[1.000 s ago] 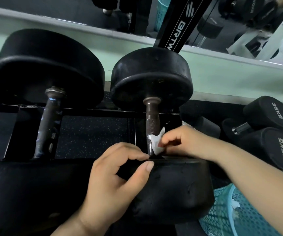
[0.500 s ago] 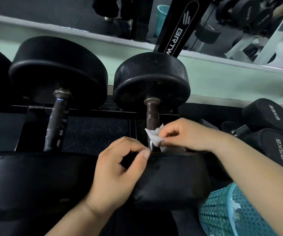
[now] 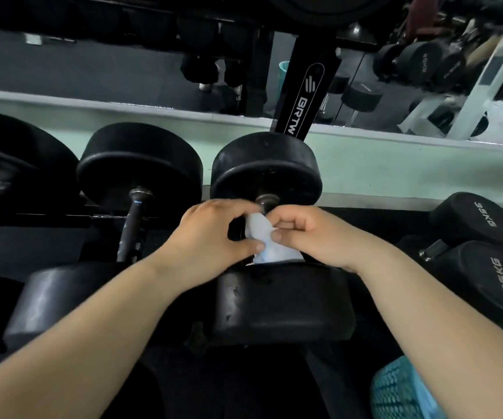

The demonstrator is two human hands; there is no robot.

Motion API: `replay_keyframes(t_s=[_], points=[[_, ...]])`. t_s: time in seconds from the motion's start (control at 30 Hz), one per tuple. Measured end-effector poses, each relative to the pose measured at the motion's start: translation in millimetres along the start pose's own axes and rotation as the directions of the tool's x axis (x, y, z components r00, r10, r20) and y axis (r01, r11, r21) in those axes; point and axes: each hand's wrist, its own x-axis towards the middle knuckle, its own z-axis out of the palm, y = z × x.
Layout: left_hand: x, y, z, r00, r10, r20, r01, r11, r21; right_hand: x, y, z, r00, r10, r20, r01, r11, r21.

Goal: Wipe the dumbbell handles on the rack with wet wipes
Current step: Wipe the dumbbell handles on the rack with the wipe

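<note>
Wet wipe (image 3: 263, 240) is wrapped round the dumbbell handle (image 3: 266, 203) on the rack (image 3: 62, 220), just behind the near head (image 3: 283, 300). The left hand (image 3: 211, 234) and the right hand (image 3: 310, 234) both pinch it. Pulled from two sides, the thin wipe may tear or bunch. Half a second ago only the right hand held it, lower on the handle.

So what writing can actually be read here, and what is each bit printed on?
"BRTW": white letters below a logo on the black upright post; any further letters are hidden behind a dumbbell.
"35KG": upper dumbbell head on the right.
"35KG": lower dumbbell head on the right.
Marking on the mirrored dumbbell at the top right: too blurred to read.
</note>
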Motion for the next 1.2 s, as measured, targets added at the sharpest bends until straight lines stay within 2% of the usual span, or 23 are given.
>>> replay_keyframes(t_s=[0.13,0.23,0.33,0.4,0.47,0.5,0.57,0.63,0.83,0.9,0.97,1.07,1.2], points=[[6.5,-10.0,-2.2,0.997,-0.057,0.044,0.056,0.998,0.008,-7.2,10.8,8.2,0.983,0.048,-0.176,-0.026,0.992,0.124],[11.7,-21.0,-5.6,0.996,-0.088,0.005,0.088,0.996,0.028,-6.2,14.7,11.7,0.923,0.173,-0.344,-0.056,0.944,0.324],[20.5,-32.7,-13.8,0.974,-0.227,0.021,0.228,0.972,-0.053,-4.7,15.7,16.1,0.794,0.273,-0.544,-0.042,0.916,0.399],[30.7,-43.3,-20.2,0.938,-0.345,0.020,0.338,0.905,-0.257,-8.9,21.4,18.3,0.699,0.291,-0.653,-0.089,0.942,0.325],[39.0,-50.3,-26.1,0.894,-0.445,0.052,0.424,0.804,-0.416,-17.0,29.0,21.2,0.698,0.304,-0.648,-0.224,0.953,0.206],[43.2,-53.5,-26.0,0.884,-0.460,0.088,0.451,0.786,-0.423,-21.1,31.5,22.5,0.714,0.323,-0.622,-0.271,0.946,0.181],[53.1,-55.3,-22.2,0.883,-0.441,0.160,0.469,0.825,-0.316,-26.3,34.8,23.7,0.731,0.334,-0.595,-0.306,0.940,0.151],[63.1,-48.7,-15.7,0.899,-0.392,0.198,0.429,0.879,-0.207,-27.1,36.1,24.0,0.731,0.320,-0.602,-0.305,0.943,0.131],[87.5,-29.6,20.4,0.933,-0.262,0.245,0.287,0.955,-0.070,-24.4,42.5,23.8,0.719,0.311,-0.621,-0.265,0.949,0.168],[87.7,-30.4,34.2,0.910,-0.283,0.304,0.351,0.915,-0.199,-24.7,43.4,23.2,0.720,0.314,-0.619,-0.262,0.949,0.176],[89.0,-33.8,40.2,0.862,-0.361,0.357,0.484,0.797,-0.362,-24.5,43.1,22.6,0.722,0.325,-0.611,-0.274,0.945,0.179],[88.3,-36.8,44.8,0.815,-0.397,0.421,0.570,0.682,-0.458,-24.6,41.8,21.5,0.726,0.332,-0.603,-0.280,0.942,0.182],[84.5,-34.0,57.7,0.872,-0.340,0.353,0.470,0.785,-0.403,-26.5,37.9,22.0,0.724,0.336,-0.603,-0.272,0.942,0.199]])
